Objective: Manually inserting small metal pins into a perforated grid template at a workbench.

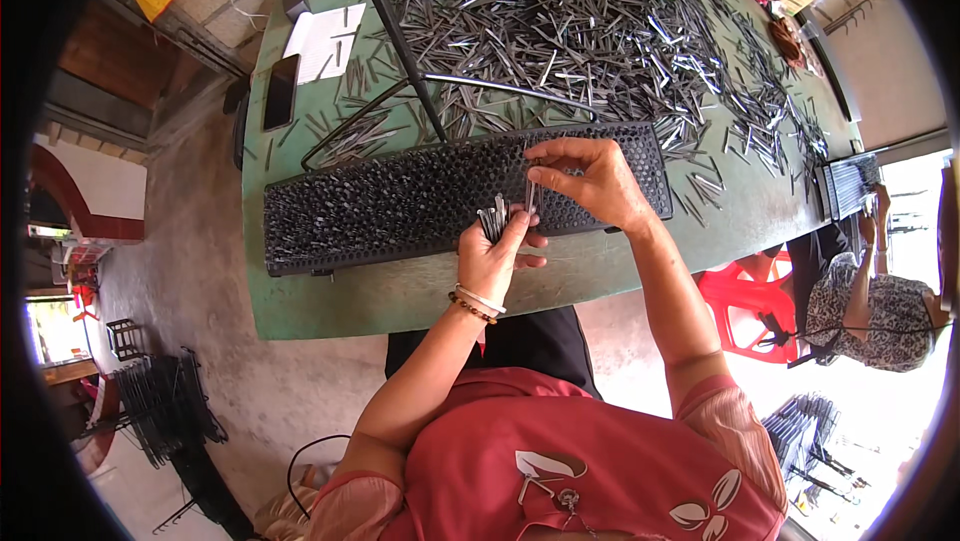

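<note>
My left hand (487, 259) is closed around a small bunch of thin metal strips (493, 219), their ends sticking up past the thumb. Just right of it and slightly farther off, my right hand (598, 183) pinches a slim metal strip (531, 195) between thumb and fingers. Both hands are over the front part of a long black tray (480, 178) pierced with rows of round holes. Strips stand packed in the holes of its left part (345, 203); toward the right, many holes show bare.
A large heap of loose strips (560, 31) covers the far side of the green table (330, 311). A dark rod (395, 31) rises behind the tray. At far left are a phone (281, 92) and white paper (318, 41). Another person (865, 311) sits at right near a red stool (745, 306).
</note>
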{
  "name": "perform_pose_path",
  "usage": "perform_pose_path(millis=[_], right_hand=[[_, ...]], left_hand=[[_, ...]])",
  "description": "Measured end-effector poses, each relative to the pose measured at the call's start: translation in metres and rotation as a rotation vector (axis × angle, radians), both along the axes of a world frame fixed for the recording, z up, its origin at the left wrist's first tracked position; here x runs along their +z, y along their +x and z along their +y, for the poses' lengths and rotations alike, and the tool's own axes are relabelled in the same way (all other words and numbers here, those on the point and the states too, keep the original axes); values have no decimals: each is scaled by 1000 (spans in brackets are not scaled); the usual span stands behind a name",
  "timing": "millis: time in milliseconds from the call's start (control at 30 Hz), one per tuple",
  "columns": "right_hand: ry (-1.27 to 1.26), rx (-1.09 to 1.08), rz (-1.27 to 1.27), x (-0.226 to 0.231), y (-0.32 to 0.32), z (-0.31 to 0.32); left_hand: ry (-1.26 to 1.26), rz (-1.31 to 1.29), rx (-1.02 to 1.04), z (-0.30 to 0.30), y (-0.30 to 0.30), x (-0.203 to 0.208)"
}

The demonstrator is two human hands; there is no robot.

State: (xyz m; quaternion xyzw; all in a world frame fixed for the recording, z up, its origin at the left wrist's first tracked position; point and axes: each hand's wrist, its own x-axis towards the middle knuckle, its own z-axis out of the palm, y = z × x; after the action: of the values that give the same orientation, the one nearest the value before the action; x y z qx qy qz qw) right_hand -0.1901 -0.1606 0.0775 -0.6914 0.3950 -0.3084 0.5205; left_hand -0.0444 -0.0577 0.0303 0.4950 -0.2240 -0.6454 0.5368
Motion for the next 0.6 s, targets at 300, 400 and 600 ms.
perform_pose_path(millis=[300, 400, 600], right_hand=[[-198, -13, 65, -1, -2, 0], [-315, -48, 79, -2, -2, -6], [-510, -91, 121, -13, 0, -24]], left_hand=[[-53, -123, 63, -5, -3, -4], [-40, -89, 42, -4, -4, -3], [34, -14, -100, 9, -4, -1]])
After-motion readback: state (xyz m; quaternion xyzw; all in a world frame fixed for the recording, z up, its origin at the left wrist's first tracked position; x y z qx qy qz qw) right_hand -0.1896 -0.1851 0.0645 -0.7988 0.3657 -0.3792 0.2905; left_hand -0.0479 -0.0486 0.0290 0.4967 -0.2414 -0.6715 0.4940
